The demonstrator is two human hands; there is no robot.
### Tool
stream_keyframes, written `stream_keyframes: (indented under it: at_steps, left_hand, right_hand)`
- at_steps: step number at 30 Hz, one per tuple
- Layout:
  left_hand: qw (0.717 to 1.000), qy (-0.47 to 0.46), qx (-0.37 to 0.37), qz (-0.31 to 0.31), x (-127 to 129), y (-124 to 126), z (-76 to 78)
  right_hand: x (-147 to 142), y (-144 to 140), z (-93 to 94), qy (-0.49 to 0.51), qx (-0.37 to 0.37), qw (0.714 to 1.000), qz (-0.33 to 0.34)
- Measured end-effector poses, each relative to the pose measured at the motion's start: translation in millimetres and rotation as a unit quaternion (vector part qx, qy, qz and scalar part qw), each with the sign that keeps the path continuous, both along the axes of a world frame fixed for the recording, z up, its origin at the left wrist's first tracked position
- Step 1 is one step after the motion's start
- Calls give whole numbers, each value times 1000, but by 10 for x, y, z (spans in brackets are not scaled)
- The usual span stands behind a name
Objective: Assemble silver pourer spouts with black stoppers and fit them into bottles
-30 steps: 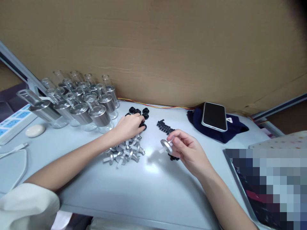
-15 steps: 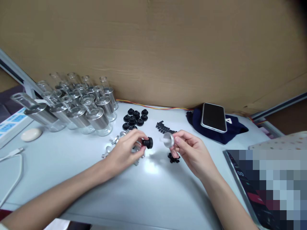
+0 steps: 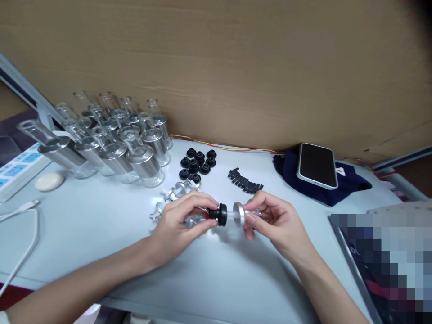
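Note:
My left hand (image 3: pixel 184 218) pinches a ribbed black rubber stopper (image 3: pixel 222 215), its wide end facing right. Between the fingers of my right hand (image 3: pixel 273 220) is a silver metal pourer top (image 3: pixel 239 214) with a round disc and a clear tube. The tube's end meets the stopper's wide face; how deep it sits inside I cannot tell. Under and behind my left hand lie several silver metal tops (image 3: pixel 180 186), partly hidden. Several black stoppers (image 3: pixel 193 166) stand grouped beyond them. A row of small black strips (image 3: pixel 245 182) lies past my right hand.
Several glass bottles with steel sleeves (image 3: pixel 143 162) crowd the back left. Around them are a power strip (image 3: pixel 16 173), a white oval object (image 3: pixel 49 182) and a white cable (image 3: pixel 32 238). A phone (image 3: pixel 317 165) rests on dark blue cloth (image 3: pixel 286 173) at right. Cardboard (image 3: pixel 216 67) closes the back.
My hands have come together, bringing the tube of the silver top against the black stopper. The view has shifted slightly, and my right hand now covers the small black pieces beneath it.

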State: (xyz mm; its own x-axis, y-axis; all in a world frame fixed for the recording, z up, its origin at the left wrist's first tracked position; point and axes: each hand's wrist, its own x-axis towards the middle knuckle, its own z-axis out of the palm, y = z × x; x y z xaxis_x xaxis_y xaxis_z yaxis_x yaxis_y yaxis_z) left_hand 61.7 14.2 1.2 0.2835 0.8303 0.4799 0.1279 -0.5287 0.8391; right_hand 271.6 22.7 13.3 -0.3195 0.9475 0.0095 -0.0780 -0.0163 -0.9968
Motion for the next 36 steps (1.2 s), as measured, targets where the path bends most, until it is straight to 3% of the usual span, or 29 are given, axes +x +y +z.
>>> stream_keyframes:
  at_steps: [8,14,22,36]
  left_hand:
    - [999,31,29,23,-10,-3,23]
    - [995,23,94,14,-27,-15,22]
    - [992,31,118,17,-42,-22,30]
    - [987,46,153,3,-34,-74,27]
  right_hand:
    - [-67,-22,5,21,-28,999,16]
    - [-101,-43,15,40,-56,997,28]
    - [-115,-80,-90,64,-71,995,33]
    - [-181,-97,-31,99,-105,987,74]
